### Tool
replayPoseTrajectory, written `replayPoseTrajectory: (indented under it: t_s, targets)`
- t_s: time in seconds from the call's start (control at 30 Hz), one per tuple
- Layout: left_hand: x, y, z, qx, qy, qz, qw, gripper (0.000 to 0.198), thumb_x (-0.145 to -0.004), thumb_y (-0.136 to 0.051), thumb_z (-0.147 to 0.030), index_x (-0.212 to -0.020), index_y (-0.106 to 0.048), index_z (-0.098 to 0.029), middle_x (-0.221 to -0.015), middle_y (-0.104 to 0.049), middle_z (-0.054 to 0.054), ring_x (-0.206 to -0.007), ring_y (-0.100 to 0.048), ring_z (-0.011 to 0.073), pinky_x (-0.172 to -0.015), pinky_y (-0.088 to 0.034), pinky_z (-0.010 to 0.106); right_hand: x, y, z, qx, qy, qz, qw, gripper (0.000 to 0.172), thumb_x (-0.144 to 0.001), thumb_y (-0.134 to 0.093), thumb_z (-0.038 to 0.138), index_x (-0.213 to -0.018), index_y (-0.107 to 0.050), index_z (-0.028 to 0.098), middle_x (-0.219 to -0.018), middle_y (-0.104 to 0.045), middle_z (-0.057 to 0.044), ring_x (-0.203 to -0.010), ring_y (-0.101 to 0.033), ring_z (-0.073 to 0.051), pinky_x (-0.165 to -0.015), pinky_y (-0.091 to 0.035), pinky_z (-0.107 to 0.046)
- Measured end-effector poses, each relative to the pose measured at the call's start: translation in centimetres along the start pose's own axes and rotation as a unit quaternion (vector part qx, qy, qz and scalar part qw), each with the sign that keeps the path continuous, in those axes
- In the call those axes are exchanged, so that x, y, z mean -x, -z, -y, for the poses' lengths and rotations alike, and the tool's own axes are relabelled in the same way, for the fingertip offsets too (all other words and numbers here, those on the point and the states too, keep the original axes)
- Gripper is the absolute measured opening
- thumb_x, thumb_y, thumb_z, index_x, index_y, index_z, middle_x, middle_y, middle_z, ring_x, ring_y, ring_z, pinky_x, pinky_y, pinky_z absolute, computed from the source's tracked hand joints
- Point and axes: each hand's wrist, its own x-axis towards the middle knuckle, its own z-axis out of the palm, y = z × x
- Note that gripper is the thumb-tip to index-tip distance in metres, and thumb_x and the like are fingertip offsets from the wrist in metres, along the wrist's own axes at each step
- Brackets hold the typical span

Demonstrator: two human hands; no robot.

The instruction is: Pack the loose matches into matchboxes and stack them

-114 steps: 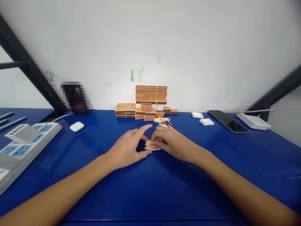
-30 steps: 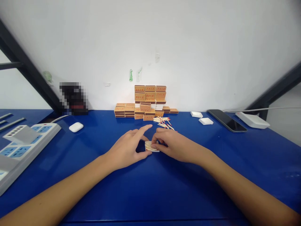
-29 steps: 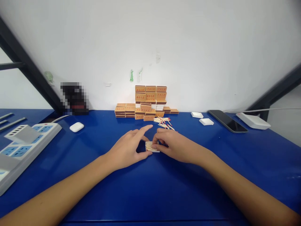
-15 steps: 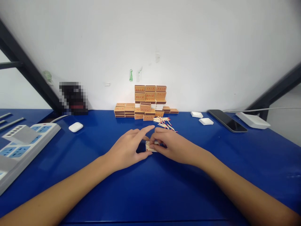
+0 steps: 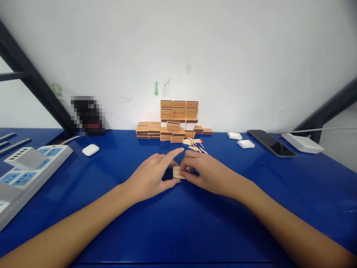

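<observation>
A small white matchbox tray (image 5: 174, 175) lies on the blue tabletop between my hands, with pale matches (image 5: 178, 171) side by side in it. My left hand (image 5: 152, 173) grips the tray from the left, thumb at the near edge and fingers at the far edge; its index finger points out above. Bent over the tray's right part, my right hand (image 5: 202, 168) has thumb and fingertips closed on the matches there, and these fingers hide part of them. Just beyond the right hand is a loose pile of red-tipped matches (image 5: 192, 142).
Stacked matchboxes (image 5: 178, 112) stand against the wall. At left are a power strip (image 5: 52, 160) and a white earbud case (image 5: 90, 150). Two small white pieces (image 5: 245, 144), a phone (image 5: 270, 143) and a flat white box (image 5: 302, 143) with a cable lie at right.
My right fingertips have shifted slightly right along the tray, so more of the matches show. My left hand keeps its hold. The view has moved very slightly.
</observation>
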Motion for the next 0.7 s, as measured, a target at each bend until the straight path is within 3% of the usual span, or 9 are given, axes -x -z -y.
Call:
replayPoseTrajectory:
  t_s: [0.3, 0.43, 0.53, 0.7]
  targets:
    - [0.1, 0.0, 0.0, 0.0, -0.003, -0.006, 1.0, 0.088, -0.088, -0.079, -0.024, -0.158, -0.027, -0.033, -0.119, -0.076, 0.002, -0.112, -0.07, 0.0259, -0.099, -0.054, 0.044, 0.2, 1.4, 0.5, 0.04, 0.0, -0.004, 0.999, 0.009, -0.095, -0.063, 0.016, -0.096, -0.071, 0.019, -0.097, -0.063, -0.004, -0.08, -0.06, -0.016, -0.072, -0.045, -0.03]
    - [-0.1, 0.3, 0.1, -0.019, 0.0, -0.023, 1.0, 0.089, -0.088, -0.079, -0.023, -0.158, -0.026, -0.033, -0.119, -0.076, 0.001, -0.107, -0.071, 0.0252, -0.098, -0.054, 0.044, 0.7, 2.3, 0.1, 0.016, -0.009, 0.039, 0.999, 0.006, -0.094, -0.067, 0.019, -0.097, -0.071, 0.022, -0.097, -0.064, -0.002, -0.081, -0.06, -0.016, -0.074, -0.044, -0.03]
    - [-0.2, 0.4, 0.3, -0.011, 0.008, -0.036, 0.999, 0.088, -0.087, -0.081, -0.022, -0.158, -0.029, -0.034, -0.118, -0.076, 0.001, -0.11, -0.071, 0.0241, -0.099, -0.054, 0.042, 0.8, 2.2, -0.4, 0.016, -0.021, 0.067, 0.997, 0.011, -0.094, -0.069, 0.02, -0.104, -0.071, 0.024, -0.102, -0.063, -0.002, -0.082, -0.06, -0.016, -0.073, -0.044, -0.029]
    - [-0.2, 0.2, 0.7, 0.012, 0.024, -0.015, 1.0, 0.09, -0.085, -0.085, -0.027, -0.157, -0.031, -0.035, -0.116, -0.076, 0.0, -0.109, -0.071, 0.0237, -0.097, -0.056, 0.042, 0.6, 1.7, -0.5, 0.019, -0.024, 0.067, 0.997, 0.006, -0.096, -0.065, 0.017, -0.099, -0.068, 0.021, -0.1, -0.063, -0.003, -0.079, -0.058, -0.015, -0.071, -0.042, -0.028]
